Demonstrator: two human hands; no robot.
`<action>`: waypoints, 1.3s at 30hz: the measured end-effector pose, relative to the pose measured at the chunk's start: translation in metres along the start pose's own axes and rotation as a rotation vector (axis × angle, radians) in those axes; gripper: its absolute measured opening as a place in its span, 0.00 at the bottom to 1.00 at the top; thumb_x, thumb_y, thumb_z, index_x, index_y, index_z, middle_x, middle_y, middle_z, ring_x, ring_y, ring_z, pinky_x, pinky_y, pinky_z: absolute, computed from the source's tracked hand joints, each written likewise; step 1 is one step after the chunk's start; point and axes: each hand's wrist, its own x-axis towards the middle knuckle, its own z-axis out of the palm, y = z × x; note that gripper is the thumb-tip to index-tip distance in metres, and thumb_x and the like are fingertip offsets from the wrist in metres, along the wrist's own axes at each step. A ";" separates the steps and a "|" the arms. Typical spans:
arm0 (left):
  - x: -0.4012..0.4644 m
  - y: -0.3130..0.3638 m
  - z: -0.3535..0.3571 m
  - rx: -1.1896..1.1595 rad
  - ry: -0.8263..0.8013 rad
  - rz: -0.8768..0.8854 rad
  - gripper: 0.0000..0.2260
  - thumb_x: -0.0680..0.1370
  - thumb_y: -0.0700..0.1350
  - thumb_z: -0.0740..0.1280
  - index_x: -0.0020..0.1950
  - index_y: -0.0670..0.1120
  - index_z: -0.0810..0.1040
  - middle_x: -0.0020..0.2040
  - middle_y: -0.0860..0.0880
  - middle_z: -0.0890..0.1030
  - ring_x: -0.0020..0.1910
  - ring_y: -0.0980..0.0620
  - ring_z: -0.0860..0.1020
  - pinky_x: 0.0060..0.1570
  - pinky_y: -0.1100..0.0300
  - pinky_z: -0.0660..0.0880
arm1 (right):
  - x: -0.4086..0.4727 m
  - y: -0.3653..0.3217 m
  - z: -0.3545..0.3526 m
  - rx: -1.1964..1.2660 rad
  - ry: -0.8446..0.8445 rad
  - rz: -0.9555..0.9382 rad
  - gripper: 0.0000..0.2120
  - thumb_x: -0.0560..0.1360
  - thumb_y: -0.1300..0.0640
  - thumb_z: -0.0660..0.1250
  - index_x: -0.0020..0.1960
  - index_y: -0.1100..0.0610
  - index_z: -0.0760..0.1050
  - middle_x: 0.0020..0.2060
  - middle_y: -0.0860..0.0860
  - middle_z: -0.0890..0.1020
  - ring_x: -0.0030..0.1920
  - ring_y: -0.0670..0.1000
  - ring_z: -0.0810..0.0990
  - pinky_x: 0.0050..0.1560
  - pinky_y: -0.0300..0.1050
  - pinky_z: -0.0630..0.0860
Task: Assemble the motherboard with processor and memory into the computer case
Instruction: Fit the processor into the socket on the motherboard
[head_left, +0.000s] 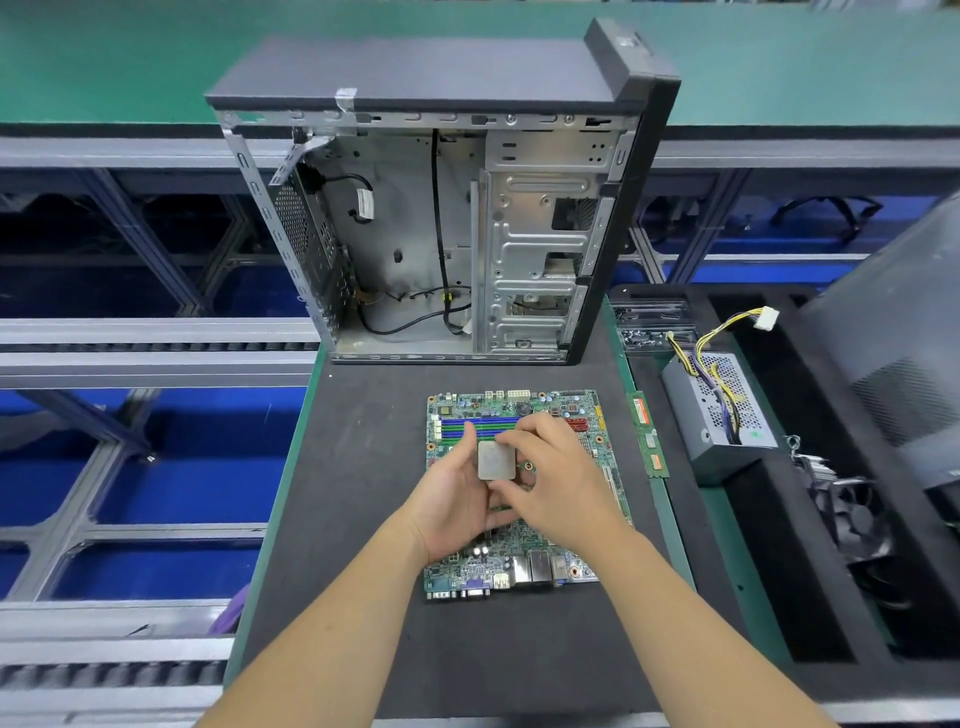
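Note:
A green motherboard (524, 566) lies flat on the dark mat, its blue memory slots toward the far side. Above its middle, a square silver processor (496, 460) is held between both hands. My left hand (457, 496) cups it from the left and below, fingers curled at its edge. My right hand (558, 483) pinches it from the right, with fingers at its top and bottom edges. The open computer case (441, 234) stands upright behind the board, its side off and black cables inside. Two green memory sticks (649, 434) lie to the right of the board.
A grey power supply (719, 415) with yellow and black wires sits in a black foam tray (779, 571) at right, next to a cooler fan (852, 514) and a clear box of screws (649, 322). A grey case panel (904, 338) leans far right. Conveyor rails run on the left.

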 end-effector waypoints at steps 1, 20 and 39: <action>0.001 0.001 0.000 0.060 0.035 -0.007 0.35 0.79 0.71 0.50 0.68 0.46 0.77 0.55 0.43 0.81 0.51 0.47 0.79 0.57 0.48 0.76 | 0.000 0.001 0.001 0.000 -0.001 0.006 0.20 0.71 0.55 0.77 0.61 0.56 0.80 0.54 0.46 0.74 0.56 0.49 0.73 0.54 0.47 0.76; -0.043 -0.036 -0.085 1.569 1.151 0.400 0.15 0.82 0.50 0.58 0.68 0.49 0.72 0.67 0.51 0.74 0.68 0.48 0.69 0.69 0.48 0.65 | -0.018 0.035 0.016 0.035 -0.274 0.236 0.20 0.72 0.44 0.76 0.60 0.50 0.77 0.48 0.35 0.70 0.43 0.32 0.70 0.42 0.29 0.64; -0.040 -0.037 -0.081 1.729 1.169 0.225 0.17 0.81 0.55 0.58 0.68 0.53 0.72 0.71 0.52 0.69 0.71 0.49 0.63 0.70 0.49 0.58 | -0.005 0.040 0.043 0.003 -0.318 0.266 0.25 0.76 0.44 0.73 0.69 0.49 0.74 0.55 0.36 0.66 0.44 0.40 0.72 0.53 0.40 0.74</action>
